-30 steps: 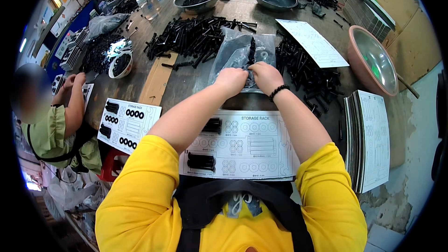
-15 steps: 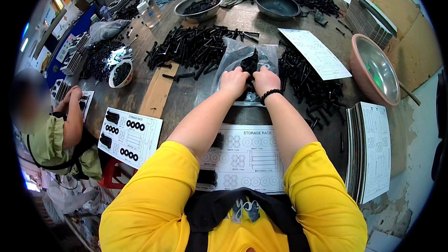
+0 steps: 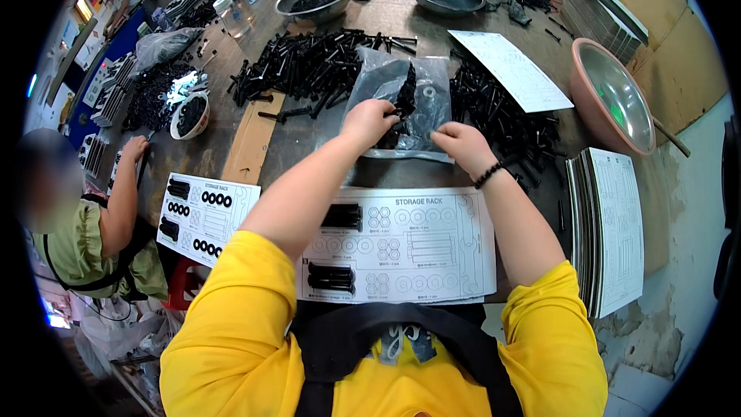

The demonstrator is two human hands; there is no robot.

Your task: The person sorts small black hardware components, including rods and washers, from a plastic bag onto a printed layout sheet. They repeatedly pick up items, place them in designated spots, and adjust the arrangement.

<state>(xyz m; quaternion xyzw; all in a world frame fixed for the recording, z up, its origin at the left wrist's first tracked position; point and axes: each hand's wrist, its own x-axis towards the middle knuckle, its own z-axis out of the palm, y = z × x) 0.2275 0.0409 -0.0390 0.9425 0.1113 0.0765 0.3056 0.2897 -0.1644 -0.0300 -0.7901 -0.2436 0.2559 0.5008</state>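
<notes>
Left hand pinches the near edge of a clear bag holding black parts. Right hand grips the same edge just beside it. Bolt pile lies beyond the left hand; sorting sheet lies nearer than both.

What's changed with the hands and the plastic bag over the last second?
Both hands were bunched together at the clear plastic bag; now they are spread apart. The left hand grips black parts at the bag's middle, the right hand its lower right edge. The bag, the sheet and the bolt piles stayed put.
</notes>
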